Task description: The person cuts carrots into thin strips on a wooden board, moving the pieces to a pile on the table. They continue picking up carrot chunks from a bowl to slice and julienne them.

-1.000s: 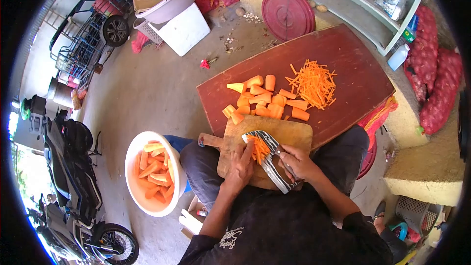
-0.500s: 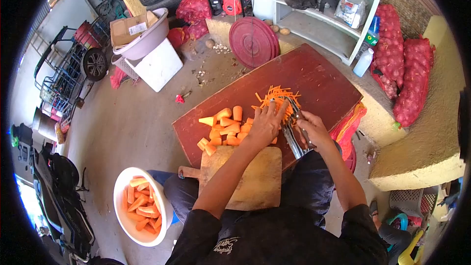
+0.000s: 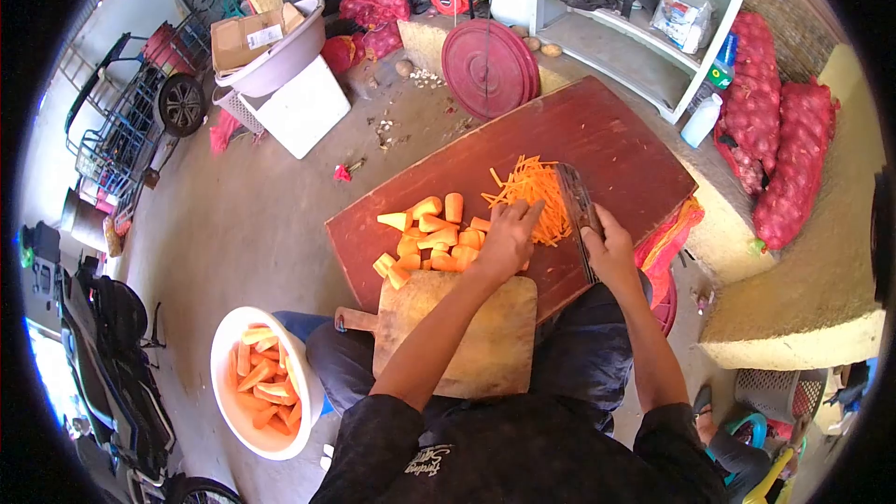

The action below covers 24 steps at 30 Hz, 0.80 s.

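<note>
On the dark red table [image 3: 616,117] lies a pile of thin orange carrot strips [image 3: 530,185]. My left hand [image 3: 511,235] rests at the near side of this pile, its fingers apart over the strips. My right hand [image 3: 610,247] is closed around the handle of a long, dark metal blade [image 3: 579,215], which stands beside the right edge of the pile. Peeled carrot pieces [image 3: 437,233] lie in a group left of my left hand. A wooden board [image 3: 467,331] with a handle lies across my lap, under my left forearm.
A white tub [image 3: 222,364] of peeled carrots stands on the left. Beyond the table are a red round lid [image 3: 487,70] and a grey shelf [image 3: 607,51]. Red net sacks [image 3: 793,163] lean at the right. Part of another person [image 3: 737,457] shows at the lower right.
The blade has swung upright and moved right, out of the strips. My right hand has shifted right with it. My left hand has drawn slightly back toward me, and the strips are more gathered.
</note>
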Available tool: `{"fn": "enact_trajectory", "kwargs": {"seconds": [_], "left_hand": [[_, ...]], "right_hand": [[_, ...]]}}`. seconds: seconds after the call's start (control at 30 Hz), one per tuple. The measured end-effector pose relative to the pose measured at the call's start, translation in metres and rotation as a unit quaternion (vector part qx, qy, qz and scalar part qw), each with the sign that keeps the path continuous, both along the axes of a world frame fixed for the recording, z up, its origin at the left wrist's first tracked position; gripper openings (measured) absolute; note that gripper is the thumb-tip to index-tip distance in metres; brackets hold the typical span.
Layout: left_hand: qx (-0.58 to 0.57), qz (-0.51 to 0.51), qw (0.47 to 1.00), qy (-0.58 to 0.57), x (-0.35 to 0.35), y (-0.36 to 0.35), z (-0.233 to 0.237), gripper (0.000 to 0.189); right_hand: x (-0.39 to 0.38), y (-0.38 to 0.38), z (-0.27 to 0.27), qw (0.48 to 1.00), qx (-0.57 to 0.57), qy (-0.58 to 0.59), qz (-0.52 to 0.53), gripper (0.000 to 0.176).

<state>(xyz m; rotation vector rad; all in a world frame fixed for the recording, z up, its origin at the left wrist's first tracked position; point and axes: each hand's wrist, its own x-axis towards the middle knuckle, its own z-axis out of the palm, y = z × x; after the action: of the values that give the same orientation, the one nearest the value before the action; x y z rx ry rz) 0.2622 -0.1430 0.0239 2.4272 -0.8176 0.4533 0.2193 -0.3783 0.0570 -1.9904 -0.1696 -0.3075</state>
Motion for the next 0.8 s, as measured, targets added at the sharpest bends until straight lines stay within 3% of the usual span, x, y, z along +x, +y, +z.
{"fn": "enact_trajectory", "kwargs": {"seconds": [0.1,0.2,0.27,0.3,0.47,0.5,0.8], "left_hand": [[-0.097,0.056,0.994,-0.016,-0.021,0.034,0.002,0.054],[-0.096,0.103,0.990,-0.022,-0.039,0.089,0.000,0.050],[-0.049,0.195,0.979,-0.032,-0.057,0.125,0.002,0.045],[-0.053,0.228,0.972,-0.025,-0.062,0.146,-0.007,0.038],[-0.011,0.332,0.942,0.050,-0.084,0.211,-0.021,0.038],[-0.014,0.345,0.936,0.070,-0.087,0.216,-0.022,0.039],[0.025,0.341,0.931,0.126,-0.060,0.191,-0.011,0.057]], "right_hand": [[-0.017,-0.001,0.002,0.963,0.212,0.164,0.000,0.032],[-0.053,0.005,0.011,0.905,0.321,0.269,0.078,0.033],[-0.080,0.021,0.013,0.874,0.342,0.321,0.127,0.039],[-0.091,0.029,0.016,0.860,0.334,0.360,0.140,0.038],[-0.123,0.063,0.009,0.806,0.330,0.434,0.229,0.036],[-0.125,0.066,0.004,0.806,0.325,0.436,0.236,0.043],[-0.130,0.070,-0.008,0.876,0.101,0.372,0.290,0.042]]}}
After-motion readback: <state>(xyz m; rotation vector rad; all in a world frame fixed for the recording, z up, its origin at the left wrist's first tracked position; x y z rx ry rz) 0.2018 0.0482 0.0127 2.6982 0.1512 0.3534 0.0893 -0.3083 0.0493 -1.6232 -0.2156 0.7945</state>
